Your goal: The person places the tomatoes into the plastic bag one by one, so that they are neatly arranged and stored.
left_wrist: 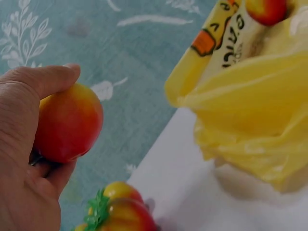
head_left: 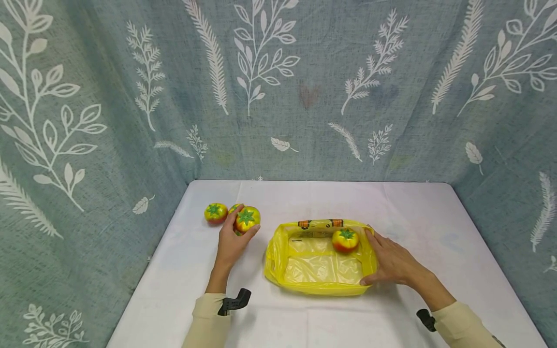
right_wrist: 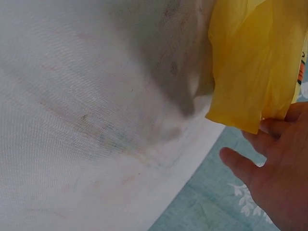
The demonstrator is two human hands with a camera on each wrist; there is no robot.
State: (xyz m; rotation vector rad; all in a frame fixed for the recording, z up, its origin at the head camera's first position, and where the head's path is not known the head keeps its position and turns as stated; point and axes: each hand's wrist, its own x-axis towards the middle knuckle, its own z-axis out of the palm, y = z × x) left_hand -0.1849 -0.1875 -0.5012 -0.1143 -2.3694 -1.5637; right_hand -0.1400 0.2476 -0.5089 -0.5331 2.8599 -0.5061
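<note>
My left hand [head_left: 232, 244] grips a yellow-and-red tomato [head_left: 247, 218] with a green star-shaped top, thumb on one side and fingers on the other. In the left wrist view this tomato [left_wrist: 72, 125] shows its red underside, held above the other tomatoes [left_wrist: 126, 211]. A yellow plastic bag [head_left: 313, 288] stands with its mouth spread wide toward the head camera. Inside it, at the back right, lies one tomato [head_left: 345, 240]. My right hand [head_left: 393, 261] rests against the bag's right side with fingers spread, the thumb near its front corner. In the right wrist view the fingertips touch the yellow plastic [right_wrist: 245, 72].
Another tomato [head_left: 215, 213] sits at the table's back left, and one more is partly hidden behind my left hand. A white cloth covers the table [head_left: 417, 212]. Grey-green curtains [head_left: 304, 135] with white leaf prints hang behind it and on both sides.
</note>
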